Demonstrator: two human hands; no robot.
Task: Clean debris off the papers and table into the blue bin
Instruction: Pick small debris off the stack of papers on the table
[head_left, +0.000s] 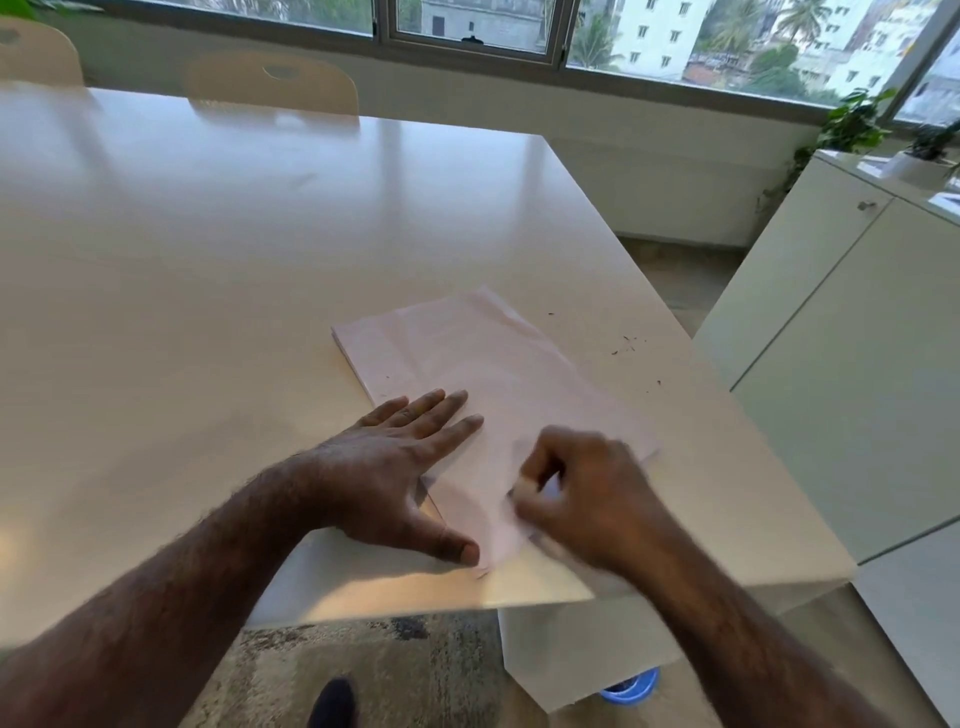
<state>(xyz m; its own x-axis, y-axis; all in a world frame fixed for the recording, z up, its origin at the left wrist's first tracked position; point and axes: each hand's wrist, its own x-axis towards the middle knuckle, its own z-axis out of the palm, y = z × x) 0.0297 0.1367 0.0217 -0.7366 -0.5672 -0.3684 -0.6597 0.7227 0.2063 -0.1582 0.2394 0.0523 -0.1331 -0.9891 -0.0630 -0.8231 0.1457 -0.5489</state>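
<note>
Papers (467, 358) lie in one pale pink stack near the near right corner of the white table (182, 260), angled so the far corner points toward the windows. How many sheets are in the stack I cannot tell. The left hand (400, 467) rests flat on the stack's near left edge, its four fingers straight and slightly spread on the paper and its thumb stretched out toward the table's near edge. The right hand (587, 493) sits on the near right part of the stack, blurred, its fingers curled inward toward the thumb as if pinching at the top sheet; whether anything is actually held between them cannot be told.

Debris (626, 345) shows as small dark specks on the bare table just right of the stack, well beyond both hands: one cluster, a lone speck farther back and another nearer the table's right edge, with a few tiny flecks on the paper itself. One blue bin (631, 686) stands on the floor below the table's near right corner, only part of its rim visible.
</note>
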